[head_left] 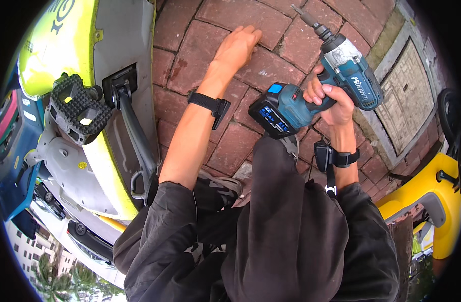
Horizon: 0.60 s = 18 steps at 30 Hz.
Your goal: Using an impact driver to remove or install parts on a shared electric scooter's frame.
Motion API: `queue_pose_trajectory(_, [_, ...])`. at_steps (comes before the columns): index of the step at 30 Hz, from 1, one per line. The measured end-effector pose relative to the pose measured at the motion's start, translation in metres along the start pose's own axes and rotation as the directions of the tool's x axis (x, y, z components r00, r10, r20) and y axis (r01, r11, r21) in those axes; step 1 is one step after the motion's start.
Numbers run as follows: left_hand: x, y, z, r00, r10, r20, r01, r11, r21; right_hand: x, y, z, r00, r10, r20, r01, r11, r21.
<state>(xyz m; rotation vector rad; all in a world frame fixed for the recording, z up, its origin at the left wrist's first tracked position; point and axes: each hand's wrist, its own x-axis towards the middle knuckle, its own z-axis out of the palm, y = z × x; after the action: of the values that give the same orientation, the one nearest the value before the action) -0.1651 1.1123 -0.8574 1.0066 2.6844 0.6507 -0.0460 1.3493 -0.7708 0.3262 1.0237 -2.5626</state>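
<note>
My right hand [327,98] grips a teal-and-black cordless impact driver [352,75], with its socket bit pointing to the upper left and its battery [271,113] above my knee. My left hand [241,45] is low over the red brick paving [205,35], fingers curled downward and together; what they hold, if anything, is hidden. To the left stands a yellow-green and grey vehicle body [109,166] with a black pedal [79,108] and a metal stand arm [137,141].
A yellow vehicle frame [437,189] is at the right, beside a square inset cover [406,95] in the paving. Blue vehicles [16,156], parked cars [89,241], trees and a building show at the far left. My bent knee [280,191] is in the lower middle.
</note>
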Motion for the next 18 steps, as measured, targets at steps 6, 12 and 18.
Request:
queue_pose_trajectory(6, [-0.022,-0.012,0.007,0.929,-0.337,-0.154,0.301,0.928,-0.218,0.009,0.005,0.011,0.999,0.038,0.035,-0.036,0.998,-0.054])
queue_pose_trajectory(12, [-0.047,0.018,-0.020,0.699,-0.705,-0.123,0.364,0.499,-0.787,0.016,0.005,0.028,0.992,0.095,0.082,-0.081,0.984,-0.160])
queue_pose_trajectory(18, [-0.075,0.032,-0.074,0.748,-0.660,0.071,-0.332,-0.465,-0.821,0.015,0.013,0.049,0.985,0.120,0.125,-0.080,0.956,-0.284])
